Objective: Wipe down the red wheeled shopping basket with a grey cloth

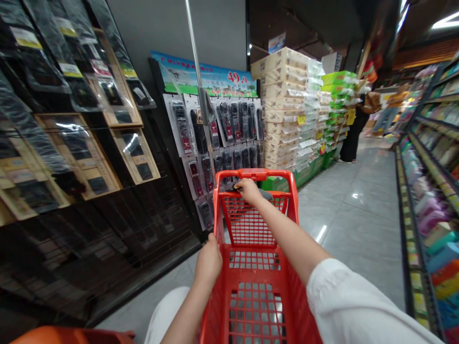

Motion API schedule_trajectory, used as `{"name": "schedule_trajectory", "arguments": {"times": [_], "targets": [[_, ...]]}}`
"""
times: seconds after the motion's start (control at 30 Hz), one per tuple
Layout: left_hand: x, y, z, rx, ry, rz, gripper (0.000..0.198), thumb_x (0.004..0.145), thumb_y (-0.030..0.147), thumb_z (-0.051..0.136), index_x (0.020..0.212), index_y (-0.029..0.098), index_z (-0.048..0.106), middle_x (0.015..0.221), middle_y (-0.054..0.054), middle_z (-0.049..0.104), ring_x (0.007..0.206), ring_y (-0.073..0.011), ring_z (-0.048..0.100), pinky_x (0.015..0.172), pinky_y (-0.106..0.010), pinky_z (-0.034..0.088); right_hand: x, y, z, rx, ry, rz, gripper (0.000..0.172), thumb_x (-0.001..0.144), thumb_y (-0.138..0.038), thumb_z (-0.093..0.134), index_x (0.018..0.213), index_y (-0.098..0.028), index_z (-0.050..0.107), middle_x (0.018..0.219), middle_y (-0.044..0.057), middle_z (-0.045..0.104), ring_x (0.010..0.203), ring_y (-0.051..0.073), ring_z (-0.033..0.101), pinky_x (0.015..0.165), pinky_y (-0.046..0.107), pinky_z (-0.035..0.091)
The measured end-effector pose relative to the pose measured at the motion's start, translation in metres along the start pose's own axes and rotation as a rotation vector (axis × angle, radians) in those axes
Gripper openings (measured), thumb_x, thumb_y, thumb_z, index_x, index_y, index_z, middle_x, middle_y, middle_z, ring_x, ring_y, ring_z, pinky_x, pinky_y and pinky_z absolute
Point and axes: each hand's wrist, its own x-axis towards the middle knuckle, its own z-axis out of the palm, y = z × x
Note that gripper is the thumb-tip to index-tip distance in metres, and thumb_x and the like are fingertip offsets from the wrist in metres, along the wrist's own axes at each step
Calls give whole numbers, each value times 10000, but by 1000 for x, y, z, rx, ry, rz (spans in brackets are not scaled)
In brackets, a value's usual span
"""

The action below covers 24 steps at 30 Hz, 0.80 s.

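Observation:
A red plastic shopping cart (260, 277) with a grid floor and grid back panel stands in front of me. My left hand (210, 260) is closed round the cart's left rim. Reaching across the basket, my right hand (250, 192) is at the far end, just below the red top bar (251, 173). Its fingers are closed on a dark grey object (266, 195) that shows on both sides of the hand; its kind I cannot make out. A thin metal pole (193, 45) with a grey middle piece rises by the cart's far left corner.
Belts in packaging (234, 119) hang on a display rack to the left, beside boxed goods (79, 148) on a dark wall. Stacked cartons (279, 95) stand beyond. Shelves (437, 205) line the right. A person in black (353, 129) stands farther down the tiled aisle (355, 229).

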Motion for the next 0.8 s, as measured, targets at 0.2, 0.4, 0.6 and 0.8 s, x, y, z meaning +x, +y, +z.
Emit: {"name": "schedule_trajectory", "arguments": {"times": [0.2,0.4,0.6,0.8], "targets": [[2,0,-2,-4,12,14,153,926,147,341,1040,112,436,931,-174,703,860,-226,686,658,-268,422,2,51,-57,170,670,381,425,967,-284,271,1270,-65,473,1256,177,543,1148,202,489,980,332,389],[1,-7,1,-37,22,35,167,924,179,370,1063,115,435,934,-163,705,828,-223,690,643,-268,430,-56,91,-52,-48,169,226,303,922,-318,451,1127,-139,584,1091,142,619,1084,250,551,960,394,402],[26,-2,-4,26,56,51,329,899,148,389,1191,20,468,1143,-267,640,1036,-281,659,818,-334,486,-69,104,-68,-238,-158,-26,861,628,-400,808,1364,-168,425,1253,163,510,1140,298,527,960,419,411],[103,42,-22,-108,252,-134,433,920,195,394,1302,-8,408,1206,-263,613,1110,-263,631,858,-296,501,-74,101,-73,-255,-173,-23,617,807,-269,652,1366,-143,425,1230,161,551,1136,276,541,959,389,420]]}}
